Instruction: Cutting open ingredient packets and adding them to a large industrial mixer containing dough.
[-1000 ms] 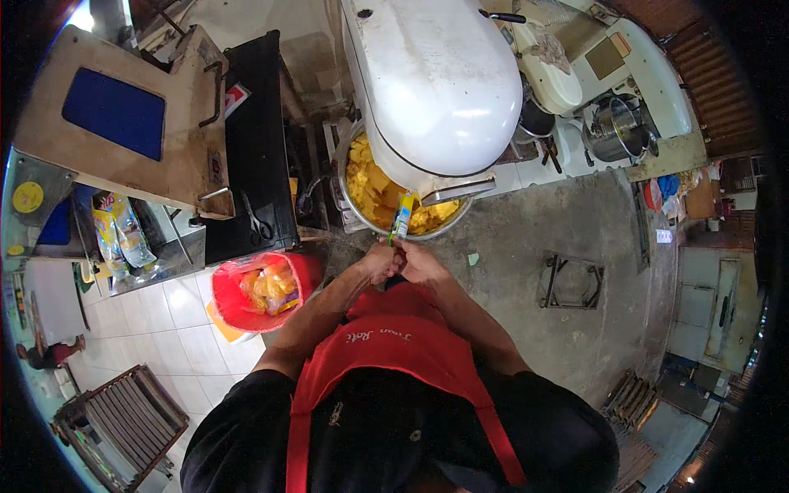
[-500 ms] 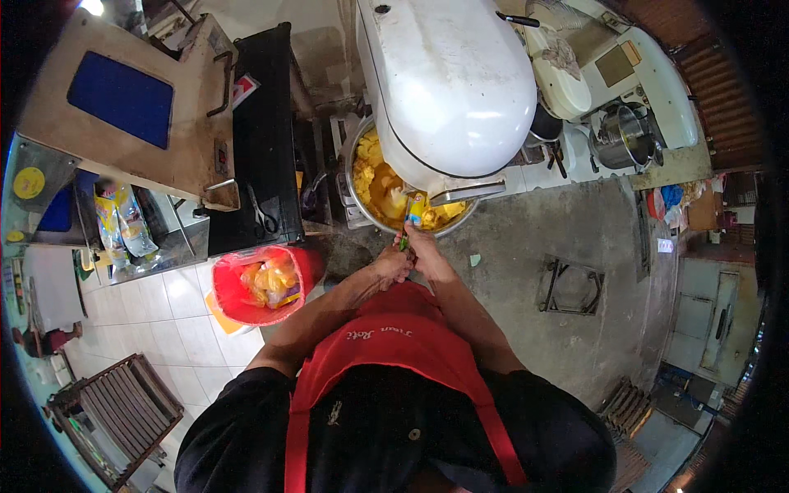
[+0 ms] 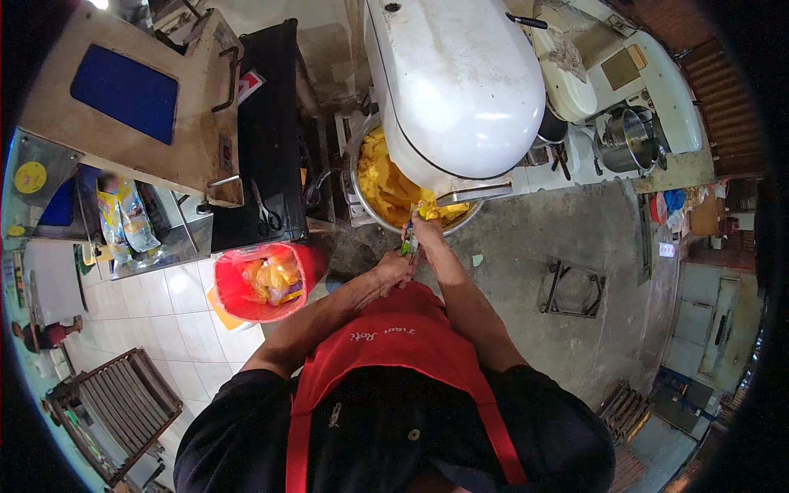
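Both my hands grip a narrow yellow, blue and green packet point(image 3: 408, 241): my right hand point(image 3: 426, 234) is closed round its upper part at the front rim of a metal bowl point(image 3: 355, 181), and my left hand point(image 3: 395, 270) is closed lower down, toward my red apron point(image 3: 382, 333). Chunky yellow mixture point(image 3: 379, 170) lies in the bowl beneath the white head of a big mixer point(image 3: 456, 90). Whether anything is leaving the packet is too small to tell.
A red bin point(image 3: 234, 300) with plastic bags stands left, below a black table point(image 3: 263, 123) with scissors point(image 3: 269, 218). A beige machine point(image 3: 131, 156) is further left. Pots point(image 3: 622, 144) sit at right, above a metal frame point(image 3: 571, 287). Another person point(image 3: 53, 333) is at far left.
My right hand has moved up along the packet toward the bowl, covering more of it. My left hand has moved slightly down. The view has shifted a little.
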### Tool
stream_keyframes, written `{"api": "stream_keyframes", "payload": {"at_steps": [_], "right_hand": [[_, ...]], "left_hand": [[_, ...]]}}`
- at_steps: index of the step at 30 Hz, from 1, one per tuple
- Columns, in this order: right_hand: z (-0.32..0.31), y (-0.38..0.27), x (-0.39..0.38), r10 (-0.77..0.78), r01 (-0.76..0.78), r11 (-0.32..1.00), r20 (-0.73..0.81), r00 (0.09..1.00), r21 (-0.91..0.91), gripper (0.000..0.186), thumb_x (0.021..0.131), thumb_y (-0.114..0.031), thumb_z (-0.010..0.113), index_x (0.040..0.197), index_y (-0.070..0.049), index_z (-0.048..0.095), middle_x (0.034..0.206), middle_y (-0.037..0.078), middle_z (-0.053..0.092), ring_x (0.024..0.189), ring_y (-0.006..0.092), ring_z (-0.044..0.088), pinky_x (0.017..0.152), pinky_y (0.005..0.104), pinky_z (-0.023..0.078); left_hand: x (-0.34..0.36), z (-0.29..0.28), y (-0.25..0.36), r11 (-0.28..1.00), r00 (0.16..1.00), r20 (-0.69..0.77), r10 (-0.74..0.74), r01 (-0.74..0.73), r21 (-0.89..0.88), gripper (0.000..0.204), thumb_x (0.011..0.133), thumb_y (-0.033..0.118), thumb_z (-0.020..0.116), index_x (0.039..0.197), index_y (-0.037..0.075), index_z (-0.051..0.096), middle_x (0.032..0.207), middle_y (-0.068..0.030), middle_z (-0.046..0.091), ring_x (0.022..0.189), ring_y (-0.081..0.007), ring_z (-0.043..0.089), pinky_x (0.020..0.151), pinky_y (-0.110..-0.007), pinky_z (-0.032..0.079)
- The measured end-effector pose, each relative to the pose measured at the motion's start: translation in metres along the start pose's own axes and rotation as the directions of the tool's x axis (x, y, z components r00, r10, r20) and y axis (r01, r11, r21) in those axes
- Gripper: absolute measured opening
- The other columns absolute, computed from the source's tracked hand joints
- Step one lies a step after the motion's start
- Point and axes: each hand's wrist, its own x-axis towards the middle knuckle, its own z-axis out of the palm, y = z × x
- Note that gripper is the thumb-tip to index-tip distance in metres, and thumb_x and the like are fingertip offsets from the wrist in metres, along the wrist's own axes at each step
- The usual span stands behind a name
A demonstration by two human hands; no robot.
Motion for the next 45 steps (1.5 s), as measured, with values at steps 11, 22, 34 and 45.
{"api": "stream_keyframes", "payload": {"at_steps": [11, 22, 34, 45], "right_hand": [[-0.005, 0.002, 0.023, 0.082, -0.08, 0.996, -0.054, 0.995, 0.039, 0.025, 0.095, -0.026, 0.062, 0.103, -0.003, 0.056, 0.073, 0.011, 0.063, 0.056, 0.0223, 0.062, 0.049, 0.0376, 0.05], [-0.015, -0.001, 0.032, 0.139, -0.171, 0.943, -0.127, 0.982, -0.286, 0.039, 0.093, -0.044, 0.061, 0.099, -0.006, 0.057, 0.069, 0.005, 0.055, 0.054, 0.017, 0.05, 0.047, 0.0353, 0.042], [-0.03, 0.02, -0.024, -0.031, 0.108, 0.898, 0.184, 0.982, -0.426, 0.058, 0.079, -0.045, 0.076, 0.109, 0.003, 0.064, 0.097, 0.018, 0.066, 0.088, 0.0252, 0.065, 0.072, 0.0406, 0.051], [-0.019, 0.01, -0.035, 0.127, -0.089, 0.921, 0.076, 0.989, -0.379, 0.047, 0.093, -0.048, 0.061, 0.088, -0.001, 0.058, 0.073, 0.003, 0.051, 0.07, 0.0154, 0.048, 0.065, 0.0371, 0.042]], "left_hand": [[-0.028, 0.012, 0.007, 0.979, 0.994, -0.08, 0.079, -0.063, 0.191, 0.013, 0.084, 0.001, 0.061, 0.088, 0.006, 0.05, 0.077, -0.0071, 0.056, 0.051, -0.019, 0.052, 0.039, -0.037, 0.037], [-0.041, 0.022, 0.008, 0.984, 0.993, -0.106, 0.044, -0.025, 0.174, 0.014, 0.099, 0.021, 0.042, 0.095, 0.01, 0.05, 0.066, -0.0016, 0.049, 0.044, -0.016, 0.04, 0.04, -0.033, 0.031], [-0.021, 0.036, 0.028, 0.574, 0.993, -0.108, 0.049, 0.061, 0.817, 0.014, 0.095, 0.014, 0.051, 0.098, 0.002, 0.055, 0.069, -0.0077, 0.055, 0.05, -0.0182, 0.049, 0.042, -0.034, 0.037], [-0.033, 0.027, 0.016, 0.945, 0.985, 0.04, -0.166, 0.17, -0.279, 0.025, 0.104, 0.035, 0.038, 0.106, 0.011, 0.046, 0.073, -0.0015, 0.043, 0.053, -0.0142, 0.034, 0.046, -0.029, 0.032]]}}
